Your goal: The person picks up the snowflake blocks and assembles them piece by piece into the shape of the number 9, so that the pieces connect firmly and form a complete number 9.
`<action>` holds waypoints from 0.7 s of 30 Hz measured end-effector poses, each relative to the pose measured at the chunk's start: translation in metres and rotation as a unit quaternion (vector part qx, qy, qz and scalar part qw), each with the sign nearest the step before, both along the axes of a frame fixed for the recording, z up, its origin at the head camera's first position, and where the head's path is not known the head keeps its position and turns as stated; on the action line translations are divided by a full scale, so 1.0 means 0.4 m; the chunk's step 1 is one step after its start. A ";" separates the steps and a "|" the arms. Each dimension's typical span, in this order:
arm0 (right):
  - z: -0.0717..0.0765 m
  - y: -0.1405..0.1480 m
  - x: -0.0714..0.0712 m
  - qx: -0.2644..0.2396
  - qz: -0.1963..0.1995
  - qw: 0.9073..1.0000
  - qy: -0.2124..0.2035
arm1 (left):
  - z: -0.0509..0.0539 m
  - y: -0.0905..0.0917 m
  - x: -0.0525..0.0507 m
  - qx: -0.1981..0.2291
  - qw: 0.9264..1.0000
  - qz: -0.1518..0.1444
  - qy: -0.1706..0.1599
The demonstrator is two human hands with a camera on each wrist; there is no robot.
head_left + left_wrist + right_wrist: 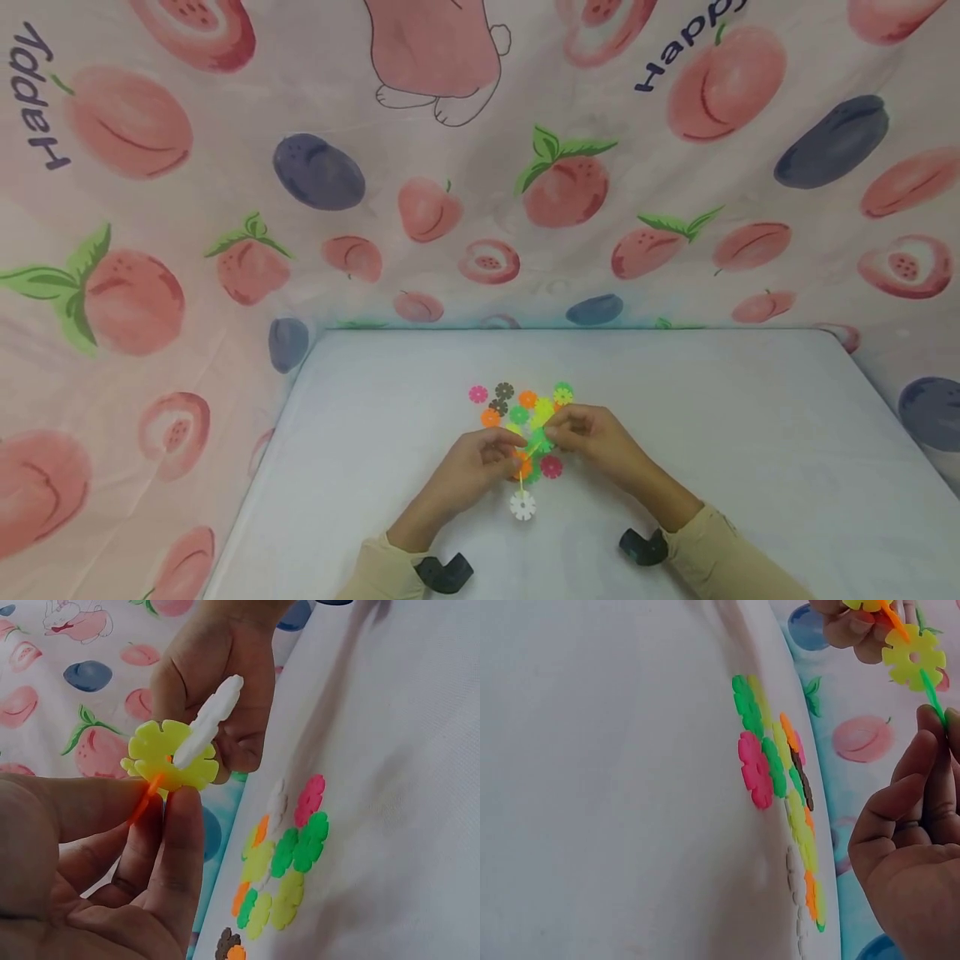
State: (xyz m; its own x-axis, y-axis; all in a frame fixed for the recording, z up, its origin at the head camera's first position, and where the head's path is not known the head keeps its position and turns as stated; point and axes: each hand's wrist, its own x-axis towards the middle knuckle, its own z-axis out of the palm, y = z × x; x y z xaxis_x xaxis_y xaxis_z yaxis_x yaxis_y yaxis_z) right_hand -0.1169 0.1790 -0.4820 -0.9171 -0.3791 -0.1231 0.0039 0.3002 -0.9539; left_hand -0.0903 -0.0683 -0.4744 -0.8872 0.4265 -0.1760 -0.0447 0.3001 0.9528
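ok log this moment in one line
left hand: pinches orange disc; right hand: pinches green disc; yellow disc: between them; loose discs: on table

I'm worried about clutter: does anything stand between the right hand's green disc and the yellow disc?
Nothing visible does. In the right wrist view, the right hand pinches the green disc, whose edge reaches the yellow disc; the loose discs lie to the side on the table.

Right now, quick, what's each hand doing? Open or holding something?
Left hand: closed, pinching an orange disc.
Right hand: closed, pinching a green disc.
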 end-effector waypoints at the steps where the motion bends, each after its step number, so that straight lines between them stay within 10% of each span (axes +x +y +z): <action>1: -0.002 0.003 -0.001 0.000 0.000 1.000 -0.003 | 0.000 0.000 0.000 -0.001 1.000 -0.002 -0.001; 21: -0.041 0.055 -0.040 0.164 -0.099 0.981 0.017 | -0.003 -0.003 -0.003 0.049 0.998 -0.032 -0.012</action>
